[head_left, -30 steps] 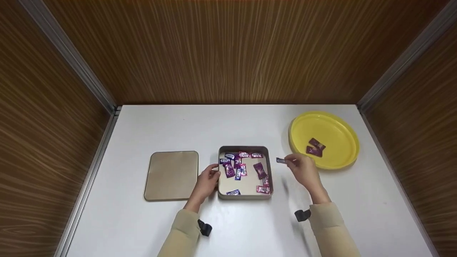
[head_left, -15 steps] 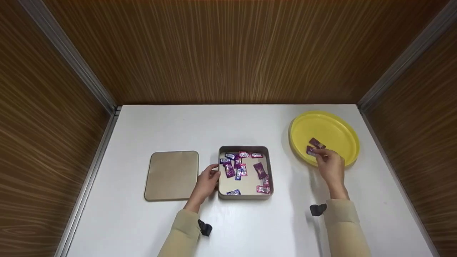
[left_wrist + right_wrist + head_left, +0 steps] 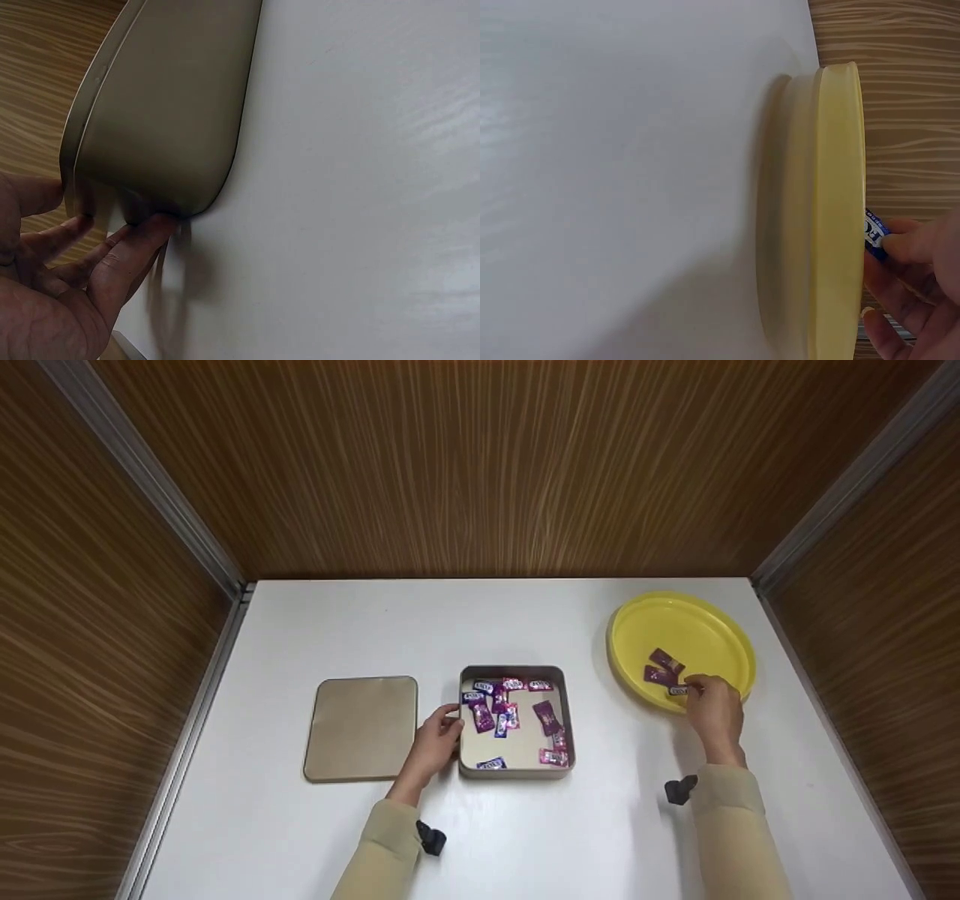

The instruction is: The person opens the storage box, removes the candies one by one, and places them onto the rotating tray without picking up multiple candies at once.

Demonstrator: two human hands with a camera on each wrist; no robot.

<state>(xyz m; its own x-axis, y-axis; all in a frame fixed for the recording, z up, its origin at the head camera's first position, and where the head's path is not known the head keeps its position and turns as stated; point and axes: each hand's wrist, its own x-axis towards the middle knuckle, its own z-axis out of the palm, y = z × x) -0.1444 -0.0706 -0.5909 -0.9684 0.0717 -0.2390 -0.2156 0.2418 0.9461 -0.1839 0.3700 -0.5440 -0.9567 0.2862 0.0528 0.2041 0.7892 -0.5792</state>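
My right hand [image 3: 715, 712] pinches a small blue-and-white wrapped candy [image 3: 677, 690] between thumb and fingers. It is low over the near edge of the yellow plate [image 3: 705, 622]. In the right wrist view, the blue candy [image 3: 874, 234] shows just past the plate's rim [image 3: 838, 217]. Two dark purple candies [image 3: 661, 675] lie in the plate beside it. My left hand [image 3: 433, 746] rests its fingertips against the left side of an open square tin [image 3: 517, 774]. The left wrist view shows thumb and fingers [image 3: 124, 262] touching the tin's outer wall [image 3: 165, 112]. Several purple, pink and blue candies [image 3: 482, 718] lie inside.
A flat square tin lid [image 3: 361, 727] lies on the white table [image 3: 525, 840], left of the tin and close to my left forearm. Wood-patterned panels [image 3: 487, 472] enclose the table at the back and both sides.
My right hand has carried the blue candy rightward from beside the tin to the plate, and lastly a little further right. My left hand and the tin have stayed in place.
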